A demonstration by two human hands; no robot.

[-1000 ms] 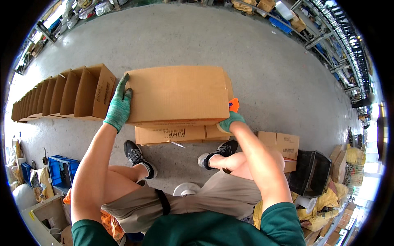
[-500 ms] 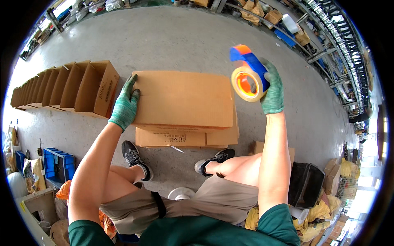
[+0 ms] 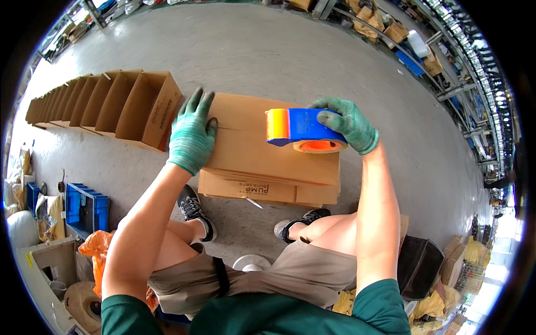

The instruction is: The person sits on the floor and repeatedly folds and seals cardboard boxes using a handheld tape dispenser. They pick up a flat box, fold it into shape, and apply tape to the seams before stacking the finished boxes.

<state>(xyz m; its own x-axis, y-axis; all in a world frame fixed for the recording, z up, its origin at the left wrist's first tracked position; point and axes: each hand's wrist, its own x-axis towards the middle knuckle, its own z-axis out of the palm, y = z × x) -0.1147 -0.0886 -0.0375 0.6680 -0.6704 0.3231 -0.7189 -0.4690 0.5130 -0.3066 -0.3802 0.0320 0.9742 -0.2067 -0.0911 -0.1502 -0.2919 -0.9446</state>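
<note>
A closed brown cardboard box [image 3: 262, 159] lies in front of me on flattened cartons [image 3: 312, 194], a seam running along its top. Against the box's left end rests my left hand [image 3: 192, 139], in a green knit glove, fingers stretched and thumb apart over the edge. My right hand [image 3: 353, 127], gloved alike, grips a blue and orange tape dispenser [image 3: 312, 124] above the right half of the box. The dispenser's orange toothed end points left, and its tape roll hangs below. Whether it touches the cardboard I cannot tell.
A row of open-topped cartons [image 3: 152, 120] stands on the floor at left. Blue crates [image 3: 86, 209] sit nearer on that side. By my right leg is a black bin [image 3: 419, 262]. Metal racks [image 3: 455, 89] line the right. My feet flank the cartons.
The tape dispenser has come left and down over the box in my right hand, turning so its toothed end points left. My left hand stays at the box's left end. The view has shifted slightly.
</note>
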